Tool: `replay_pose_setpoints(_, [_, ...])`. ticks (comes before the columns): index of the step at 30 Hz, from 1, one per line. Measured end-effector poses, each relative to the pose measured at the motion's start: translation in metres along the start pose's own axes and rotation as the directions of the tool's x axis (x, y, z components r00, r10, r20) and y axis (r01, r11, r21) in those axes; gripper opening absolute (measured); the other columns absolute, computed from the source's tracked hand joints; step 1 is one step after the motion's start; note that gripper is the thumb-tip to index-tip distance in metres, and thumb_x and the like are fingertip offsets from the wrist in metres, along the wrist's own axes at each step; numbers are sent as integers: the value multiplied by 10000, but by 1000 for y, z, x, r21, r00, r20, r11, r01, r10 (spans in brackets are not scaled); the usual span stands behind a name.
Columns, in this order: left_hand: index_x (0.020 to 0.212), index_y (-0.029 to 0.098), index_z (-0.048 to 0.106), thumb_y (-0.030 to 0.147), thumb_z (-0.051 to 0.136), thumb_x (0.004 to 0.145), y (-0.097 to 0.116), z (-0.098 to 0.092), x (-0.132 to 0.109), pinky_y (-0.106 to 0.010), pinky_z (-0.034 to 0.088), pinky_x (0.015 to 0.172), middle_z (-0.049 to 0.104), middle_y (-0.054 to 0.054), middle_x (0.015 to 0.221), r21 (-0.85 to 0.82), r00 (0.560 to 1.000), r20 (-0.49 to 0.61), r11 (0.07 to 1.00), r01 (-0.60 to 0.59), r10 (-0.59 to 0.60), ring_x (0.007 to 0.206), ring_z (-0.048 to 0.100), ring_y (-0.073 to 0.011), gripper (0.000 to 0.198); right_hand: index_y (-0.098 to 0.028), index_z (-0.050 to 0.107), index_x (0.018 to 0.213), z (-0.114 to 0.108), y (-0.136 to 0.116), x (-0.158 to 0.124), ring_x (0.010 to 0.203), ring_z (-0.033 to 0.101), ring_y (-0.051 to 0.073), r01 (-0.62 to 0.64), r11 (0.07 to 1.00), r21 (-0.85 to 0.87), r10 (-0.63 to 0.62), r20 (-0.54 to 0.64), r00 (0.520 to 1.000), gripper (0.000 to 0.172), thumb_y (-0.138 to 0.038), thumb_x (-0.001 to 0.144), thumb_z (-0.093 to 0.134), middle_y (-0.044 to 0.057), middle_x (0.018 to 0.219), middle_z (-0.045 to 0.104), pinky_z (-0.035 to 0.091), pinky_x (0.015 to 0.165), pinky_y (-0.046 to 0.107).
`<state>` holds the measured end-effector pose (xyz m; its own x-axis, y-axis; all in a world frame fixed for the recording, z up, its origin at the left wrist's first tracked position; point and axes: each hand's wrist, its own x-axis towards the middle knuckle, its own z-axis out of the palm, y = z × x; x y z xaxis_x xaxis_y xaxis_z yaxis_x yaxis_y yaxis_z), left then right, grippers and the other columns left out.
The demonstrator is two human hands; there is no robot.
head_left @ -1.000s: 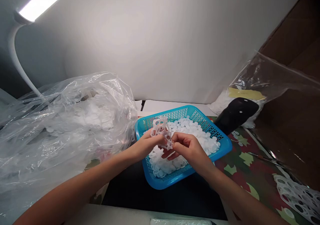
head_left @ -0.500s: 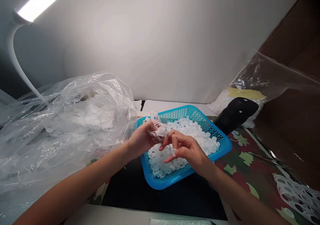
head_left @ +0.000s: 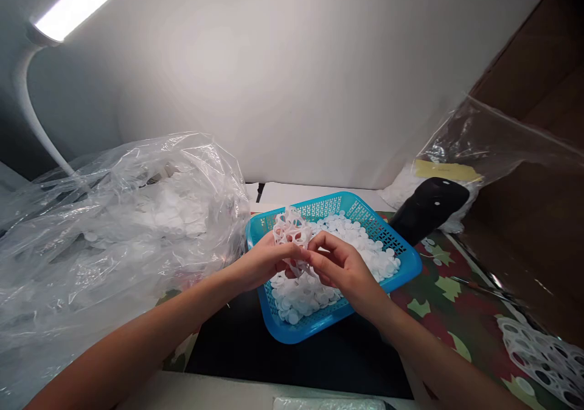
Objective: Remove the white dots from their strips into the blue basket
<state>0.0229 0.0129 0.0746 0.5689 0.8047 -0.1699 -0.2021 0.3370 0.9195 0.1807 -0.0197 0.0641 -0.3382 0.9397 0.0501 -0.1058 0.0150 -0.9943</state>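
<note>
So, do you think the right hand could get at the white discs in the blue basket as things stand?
Probably yes: the right hand is directly above the white discs in the blue plastic basket, with nothing between. However, its fingers are on the punched white plastic sheet, which may need releasing first.

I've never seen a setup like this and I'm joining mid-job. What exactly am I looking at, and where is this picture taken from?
This view comes from a camera worn on a person's head, looking down at their bare hands; no machine is involved. The left hand and right hand together hold a white holed lattice above a blue mesh basket heaped with small white discs. A clear plastic bag of similar discs lies to the left, and another piece of lattice lies on leaf-patterned cloth at the right.
</note>
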Motion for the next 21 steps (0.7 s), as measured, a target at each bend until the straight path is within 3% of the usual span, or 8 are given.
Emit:
replay_pose_setpoints(10, [575, 152, 467, 168, 520, 604, -4, -2, 0, -174, 292, 364, 435, 47, 470, -17, 1000, -6, 1000, -14, 14, 388, 388, -59, 63, -199, 493, 750, 2, -2, 1, 434, 337, 36, -30, 1000, -2, 30, 14, 999, 210, -346, 778, 639, -66, 625, 441, 244, 397, 184])
replay_pose_setpoints(17, [602, 149, 494, 167, 516, 606, -6, 0, -1, -174, 301, 364, 476, 33, 489, 51, 998, -22, 997, -57, 58, 398, 417, -65, 28, -182, 519, 725, 3, -1, -1, 423, 330, 29, -44, 999, -11, 43, -49, 998, 186, -324, 775, 628, -51, 637, 479, 234, 380, 176])
replay_pose_setpoints(21, [593, 144, 501, 179, 520, 598, -8, 0, -1, -177, 307, 367, 483, 27, 493, 75, 998, -47, 996, -47, 50, 397, 424, -66, 40, -183, 530, 704, 2, 2, 0, 390, 326, 34, -75, 997, -14, 75, -52, 996, 164, -305, 755, 627, -68, 556, 455, 238, 362, 175])
